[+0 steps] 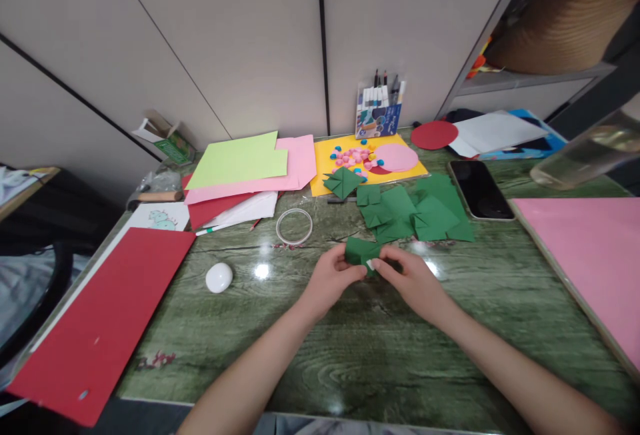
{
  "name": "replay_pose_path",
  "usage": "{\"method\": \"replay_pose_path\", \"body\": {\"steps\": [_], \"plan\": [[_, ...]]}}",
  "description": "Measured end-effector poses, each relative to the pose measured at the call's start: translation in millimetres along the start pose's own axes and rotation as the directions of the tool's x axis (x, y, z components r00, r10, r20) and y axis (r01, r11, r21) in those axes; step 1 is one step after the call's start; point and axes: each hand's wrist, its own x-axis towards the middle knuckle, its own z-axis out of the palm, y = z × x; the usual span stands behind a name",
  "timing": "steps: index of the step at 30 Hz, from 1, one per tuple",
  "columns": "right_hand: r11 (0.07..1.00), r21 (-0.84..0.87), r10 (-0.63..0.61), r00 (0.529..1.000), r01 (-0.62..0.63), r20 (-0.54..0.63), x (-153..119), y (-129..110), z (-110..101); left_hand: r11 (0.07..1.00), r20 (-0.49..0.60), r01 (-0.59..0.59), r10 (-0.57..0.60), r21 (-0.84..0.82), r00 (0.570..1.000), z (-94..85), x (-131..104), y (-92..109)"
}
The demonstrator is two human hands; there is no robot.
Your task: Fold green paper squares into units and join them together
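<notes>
While left hand [330, 280] pinches green paper [361, 249] between fingers at its 9 o'clock | right hand [411, 279] pinches it at 3, by white tab [371, 264] | paper over worktop [350, 352] | phone [480, 188] at paper's 2 o'clock

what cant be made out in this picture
All in the head view:
Held green paper: partly hidden by the left hand and right hand.
White bit there: too small to identify.
Pink sheet: cut off by right edge.
Pen box: print too small to read.
</notes>
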Motion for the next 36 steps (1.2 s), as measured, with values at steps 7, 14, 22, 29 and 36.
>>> {"method": "replay_pose_path", "body": {"steps": [7, 14, 22, 29, 36], "plan": [[1.0, 0.002, 0.009, 1.0, -0.009, 0.011, 1.2, 3.3, 1.0, 0.997, -0.011, -0.002, 0.003, 0.075, 1.0, 1.3, -1.2, 1.9], [0.996, 0.093, 0.005, 0.998, -0.011, 0.063, 3.0, -1.6, -1.7, 0.998, -0.038, -0.013, 0.015, 0.064, 0.999, -0.8, 0.0, 0.9], [0.994, 0.105, 0.014, 0.998, -0.021, 0.062, 3.3, 1.0, -1.4, 0.999, -0.027, -0.013, 0.014, 0.049, 1.0, -0.7, 0.3, 3.1], [1.0, 0.022, -0.006, 0.999, 0.006, 0.042, 1.9, -0.5, -1.0, 0.998, -0.019, -0.007, 0.008, 0.062, 1.0, 0.2, -0.6, 4.0], [0.999, 0.045, 0.0, 0.999, -0.002, 0.039, 2.9, 4.0, -0.7, 0.998, -0.017, -0.02, 0.021, 0.058, 1.0, -0.8, 0.3, 2.6]]}}
